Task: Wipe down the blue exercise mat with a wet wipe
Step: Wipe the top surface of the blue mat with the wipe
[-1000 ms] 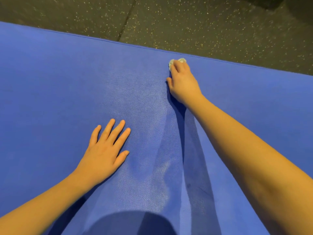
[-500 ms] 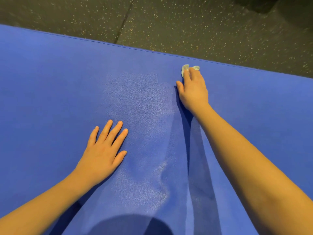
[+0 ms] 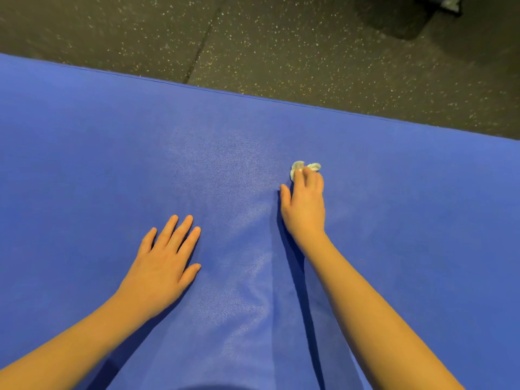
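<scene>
The blue exercise mat (image 3: 84, 170) fills most of the view, with a shiny damp patch in its middle. My right hand (image 3: 305, 209) reaches forward and presses a small crumpled white wet wipe (image 3: 298, 168) onto the mat under its fingertips, with the thumb spread out to the left, off the wipe. Only the wipe's far end shows past the fingers. My left hand (image 3: 166, 263) lies flat on the mat with fingers spread, nearer to me and to the left.
Beyond the mat's far edge lies dark speckled rubber flooring (image 3: 309, 52) with a seam running through it. A dark object (image 3: 439, 7) sits at the top right corner.
My right hand has drawn the wipe back toward me, away from the mat's far edge. My left hand has stayed flat in place.
</scene>
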`<action>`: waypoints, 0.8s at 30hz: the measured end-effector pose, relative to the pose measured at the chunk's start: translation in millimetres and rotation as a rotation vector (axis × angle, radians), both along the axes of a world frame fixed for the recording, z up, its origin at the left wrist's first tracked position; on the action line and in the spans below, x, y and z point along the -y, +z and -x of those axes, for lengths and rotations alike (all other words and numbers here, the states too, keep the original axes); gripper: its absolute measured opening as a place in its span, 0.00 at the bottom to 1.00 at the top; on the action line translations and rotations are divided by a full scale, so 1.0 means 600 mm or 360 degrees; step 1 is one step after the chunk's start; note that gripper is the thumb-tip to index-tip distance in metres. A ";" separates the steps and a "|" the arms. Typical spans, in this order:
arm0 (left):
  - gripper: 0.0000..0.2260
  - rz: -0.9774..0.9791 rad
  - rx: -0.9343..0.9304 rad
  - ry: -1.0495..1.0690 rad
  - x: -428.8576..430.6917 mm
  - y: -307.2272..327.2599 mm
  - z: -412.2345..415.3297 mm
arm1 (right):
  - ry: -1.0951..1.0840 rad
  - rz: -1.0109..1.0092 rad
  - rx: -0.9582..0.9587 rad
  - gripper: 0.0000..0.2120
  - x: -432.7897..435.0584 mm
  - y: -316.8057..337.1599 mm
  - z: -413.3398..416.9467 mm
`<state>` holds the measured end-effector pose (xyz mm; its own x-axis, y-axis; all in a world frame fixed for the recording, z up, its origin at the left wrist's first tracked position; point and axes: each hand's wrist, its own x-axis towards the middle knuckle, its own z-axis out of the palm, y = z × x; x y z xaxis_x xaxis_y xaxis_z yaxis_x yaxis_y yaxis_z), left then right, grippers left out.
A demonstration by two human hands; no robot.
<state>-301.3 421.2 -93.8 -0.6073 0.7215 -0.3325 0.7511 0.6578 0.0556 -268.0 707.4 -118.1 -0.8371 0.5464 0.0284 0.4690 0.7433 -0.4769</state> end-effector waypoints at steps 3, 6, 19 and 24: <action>0.29 0.0004 0.0001 0.0054 0.001 0.000 -0.015 | 0.0446 -0.0011 -0.0015 0.23 0.034 0.012 -0.055; 0.29 0.0027 0.0039 0.0097 0.001 0.008 -0.032 | 0.0551 -0.0186 -0.0005 0.19 0.004 0.013 -0.100; 0.30 0.0152 0.0131 0.0050 0.013 0.032 -0.110 | 0.0338 -0.0076 -0.0142 0.06 0.060 0.017 -0.223; 0.44 0.0168 0.0362 0.0163 0.009 0.053 -0.132 | 0.0036 0.0126 -0.0166 0.06 0.109 0.028 -0.230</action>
